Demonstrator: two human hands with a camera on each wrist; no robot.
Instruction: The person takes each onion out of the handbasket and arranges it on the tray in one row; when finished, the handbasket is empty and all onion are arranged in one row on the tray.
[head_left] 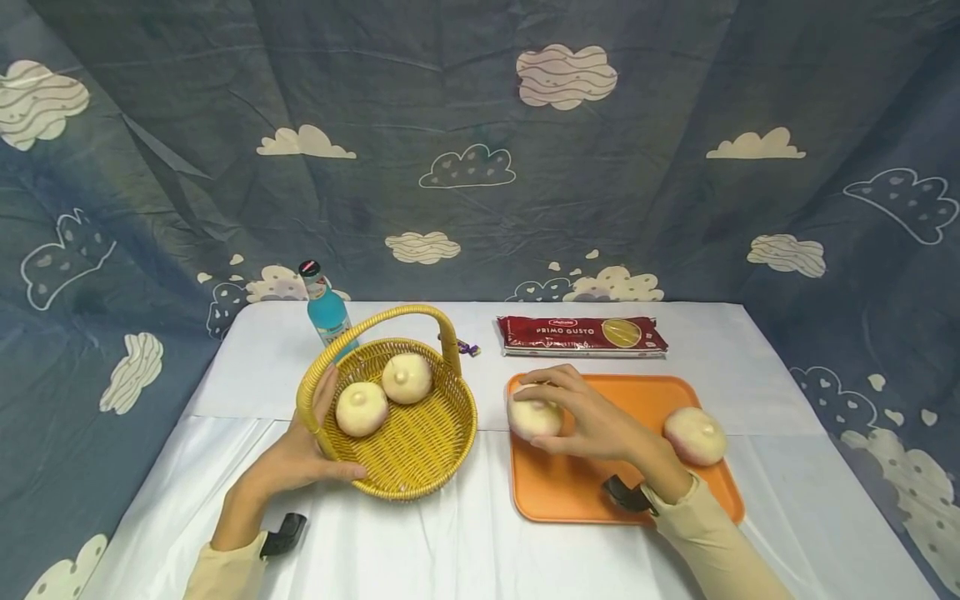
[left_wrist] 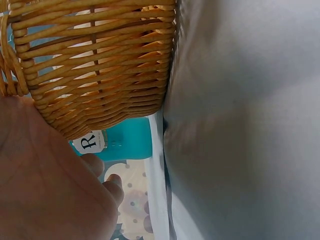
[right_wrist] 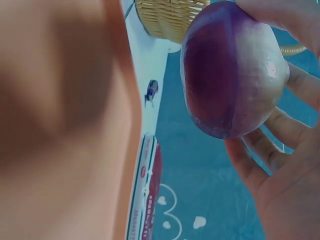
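Note:
In the head view a yellow wicker basket (head_left: 405, 479) with a tall hoop handle stands left of centre, holding two cream turnips, one at the left (head_left: 362, 409) and one further back (head_left: 407, 378). My left hand (head_left: 292, 458) holds the basket's left side, thumb over the near rim and fingers along the outside. My right hand (head_left: 596, 417) grips another turnip (head_left: 531, 419) between thumb and fingers over the left part of an orange tray (head_left: 570, 496). In the right wrist view this turnip (right_wrist: 225, 75) shows its purple underside, raised off the tray. One more turnip (head_left: 695, 436) lies at the tray's right side.
Behind the basket stands a bottle of blue drink (head_left: 327, 308). A red spaghetti packet (head_left: 581, 335) lies behind the tray. A small purple wrapped sweet (head_left: 469, 348) is right of the basket handle. A cloud-patterned curtain (head_left: 450, 100) hangs behind the white-covered table (head_left: 435, 558).

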